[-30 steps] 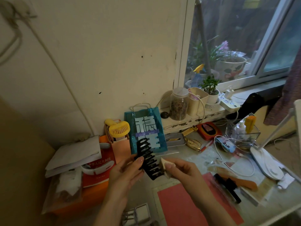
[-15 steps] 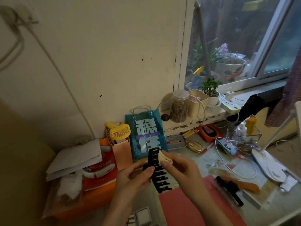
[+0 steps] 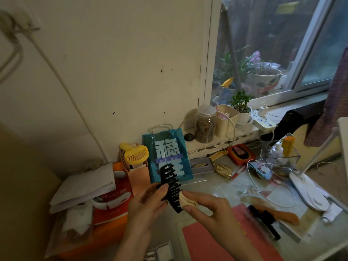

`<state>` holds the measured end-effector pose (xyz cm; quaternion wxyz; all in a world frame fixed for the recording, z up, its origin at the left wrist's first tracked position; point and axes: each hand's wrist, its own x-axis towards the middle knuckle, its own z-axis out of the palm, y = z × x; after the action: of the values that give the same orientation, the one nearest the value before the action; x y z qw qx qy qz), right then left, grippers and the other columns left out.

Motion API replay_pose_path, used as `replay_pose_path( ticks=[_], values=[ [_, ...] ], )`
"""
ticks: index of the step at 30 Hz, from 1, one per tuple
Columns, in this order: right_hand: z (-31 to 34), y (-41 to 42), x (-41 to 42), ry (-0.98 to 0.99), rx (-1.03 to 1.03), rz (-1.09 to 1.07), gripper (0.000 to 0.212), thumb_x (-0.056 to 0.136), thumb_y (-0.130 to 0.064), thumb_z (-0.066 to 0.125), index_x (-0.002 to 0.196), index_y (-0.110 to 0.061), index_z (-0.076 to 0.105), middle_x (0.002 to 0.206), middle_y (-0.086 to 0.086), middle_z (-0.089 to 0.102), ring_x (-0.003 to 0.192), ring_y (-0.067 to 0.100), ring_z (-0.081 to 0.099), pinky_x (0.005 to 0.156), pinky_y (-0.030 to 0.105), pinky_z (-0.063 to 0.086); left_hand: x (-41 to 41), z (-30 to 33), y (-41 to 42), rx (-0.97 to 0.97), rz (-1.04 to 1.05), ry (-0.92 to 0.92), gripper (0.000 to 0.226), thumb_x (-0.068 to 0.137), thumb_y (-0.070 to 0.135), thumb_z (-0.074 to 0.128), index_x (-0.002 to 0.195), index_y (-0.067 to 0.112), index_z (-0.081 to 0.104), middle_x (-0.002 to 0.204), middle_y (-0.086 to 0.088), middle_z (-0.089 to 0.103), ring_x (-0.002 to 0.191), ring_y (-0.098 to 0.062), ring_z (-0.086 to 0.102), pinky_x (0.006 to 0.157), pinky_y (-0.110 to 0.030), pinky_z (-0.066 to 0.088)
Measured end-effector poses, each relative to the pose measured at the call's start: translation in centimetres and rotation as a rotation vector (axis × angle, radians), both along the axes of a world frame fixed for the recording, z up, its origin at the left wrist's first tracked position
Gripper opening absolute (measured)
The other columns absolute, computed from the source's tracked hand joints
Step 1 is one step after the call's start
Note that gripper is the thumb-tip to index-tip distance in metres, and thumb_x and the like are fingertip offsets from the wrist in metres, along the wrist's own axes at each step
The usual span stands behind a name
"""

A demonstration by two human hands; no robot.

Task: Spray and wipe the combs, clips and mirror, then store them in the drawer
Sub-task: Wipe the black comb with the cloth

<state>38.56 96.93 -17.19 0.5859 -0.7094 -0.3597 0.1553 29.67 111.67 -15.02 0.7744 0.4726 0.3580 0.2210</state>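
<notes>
Holding a black hair clip up above the cluttered desk, the left hand grips it by its left edge, thumb and fingers closed on it, with the clip tilted and its teeth facing right. Beside it the right hand pinches a small beige wipe against the clip's lower teeth (the blue bag stands just behind), and another black clip lies near an orange comb on the desk to the right
</notes>
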Motion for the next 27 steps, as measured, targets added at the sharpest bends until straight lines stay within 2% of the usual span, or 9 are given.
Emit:
replay_pose_path(
  ticks=[4, 8, 11, 13, 14, 16, 20, 24, 27],
  values=[
    [-0.1, 0.2, -0.1, 0.223, 0.068, 0.016, 0.029, 0.08, -0.012, 0.071, 0.108, -0.019, 0.071, 0.103, -0.01, 0.072, 0.1, 0.009, 0.067, 0.085, 0.019, 0.05, -0.1, -0.2, -0.1, -0.02, -0.008, -0.001, 0.042, 0.057, 0.02, 0.074, 0.097, 0.009, 0.068, 0.093, -0.008, 0.075, 0.09, -0.024, 0.07, 0.076, -0.033, 0.053],
    [-0.6, 0.3, -0.2, 0.557, 0.231, -0.126, 0.031, 0.079, -0.024, 0.069, 0.109, -0.014, 0.07, 0.1, 0.004, 0.074, 0.096, 0.018, 0.068, 0.077, 0.024, 0.054, -0.3, -0.4, 0.2, -0.058, -0.018, -0.019, 0.043, 0.06, 0.017, 0.073, 0.101, 0.009, 0.065, 0.095, -0.01, 0.074, 0.092, -0.026, 0.07, 0.081, -0.036, 0.054],
    [-0.8, 0.2, -0.4, 0.813, 0.309, -0.124, 0.034, 0.077, -0.021, 0.062, 0.109, -0.011, 0.07, 0.103, 0.009, 0.072, 0.097, 0.021, 0.068, 0.077, 0.025, 0.054, -0.3, -0.2, 0.4, -0.105, 0.01, -0.074, 0.038, 0.061, 0.015, 0.069, 0.099, 0.01, 0.062, 0.091, -0.01, 0.075, 0.084, -0.022, 0.072, 0.078, -0.034, 0.056],
    [-0.7, 0.5, -0.9, 0.932, 0.341, -0.085, 0.041, 0.071, -0.025, 0.074, 0.108, -0.008, 0.07, 0.104, 0.013, 0.072, 0.097, 0.023, 0.068, 0.073, 0.026, 0.056, -0.2, -0.2, 0.4, -0.128, 0.023, -0.106, 0.036, 0.062, 0.012, 0.068, 0.097, 0.01, 0.061, 0.091, -0.011, 0.074, 0.081, -0.022, 0.072, 0.075, -0.033, 0.058],
    [-0.7, 0.7, -1.1, 0.982, 0.354, -0.066, 0.053, 0.061, -0.032, 0.084, 0.106, -0.008, 0.071, 0.104, 0.015, 0.071, 0.096, 0.023, 0.069, 0.072, 0.026, 0.056, -0.1, -0.3, 0.2, -0.127, 0.017, -0.109, 0.036, 0.062, 0.011, 0.068, 0.097, 0.009, 0.061, 0.093, -0.012, 0.074, 0.083, -0.022, 0.072, 0.074, -0.031, 0.059],
    [-0.9, 1.2, -1.5, 1.053, 0.381, -0.076, 0.069, 0.045, -0.038, 0.091, 0.105, -0.008, 0.072, 0.102, 0.015, 0.072, 0.09, 0.023, 0.07, 0.071, 0.029, 0.057, -0.1, -0.7, -0.2, -0.117, -0.005, -0.113, 0.04, 0.064, 0.01, 0.068, 0.103, 0.007, 0.061, 0.098, -0.013, 0.073, 0.089, -0.024, 0.071, 0.077, -0.033, 0.058],
    [-0.9, 1.5, -1.5, 1.108, 0.407, -0.149, 0.042, 0.072, -0.019, 0.064, 0.11, -0.002, 0.067, 0.098, 0.016, 0.072, 0.083, 0.023, 0.068, 0.08, 0.034, 0.051, -0.4, -1.0, -0.8, -0.042, 0.0, -0.11, 0.041, 0.064, 0.009, 0.07, 0.103, 0.007, 0.062, 0.103, -0.012, 0.071, 0.098, -0.028, 0.068, 0.082, -0.035, 0.053],
    [-0.5, 1.7, -1.4, 1.067, 0.414, -0.168, 0.039, 0.072, -0.018, 0.063, 0.107, -0.003, 0.069, 0.101, 0.017, 0.071, 0.089, 0.024, 0.065, 0.081, 0.033, 0.051, -0.9, -1.0, -1.0, 0.042, -0.002, -0.095, 0.049, 0.06, 0.008, 0.077, 0.106, 0.017, 0.063, 0.1, -0.005, 0.073, 0.102, -0.026, 0.066, 0.08, -0.034, 0.051],
    [-0.5, 2.1, -1.3, 1.04, 0.397, -0.201, 0.04, 0.07, -0.018, 0.065, 0.107, -0.002, 0.069, 0.1, 0.017, 0.071, 0.086, 0.023, 0.062, 0.073, 0.029, 0.054, -1.2, -0.9, -1.1, 0.139, -0.057, -0.053, 0.05, 0.058, 0.015, 0.086, 0.104, 0.026, 0.067, 0.1, 0.001, 0.073, 0.104, -0.022, 0.065, 0.086, -0.039, 0.05]
  ],
)
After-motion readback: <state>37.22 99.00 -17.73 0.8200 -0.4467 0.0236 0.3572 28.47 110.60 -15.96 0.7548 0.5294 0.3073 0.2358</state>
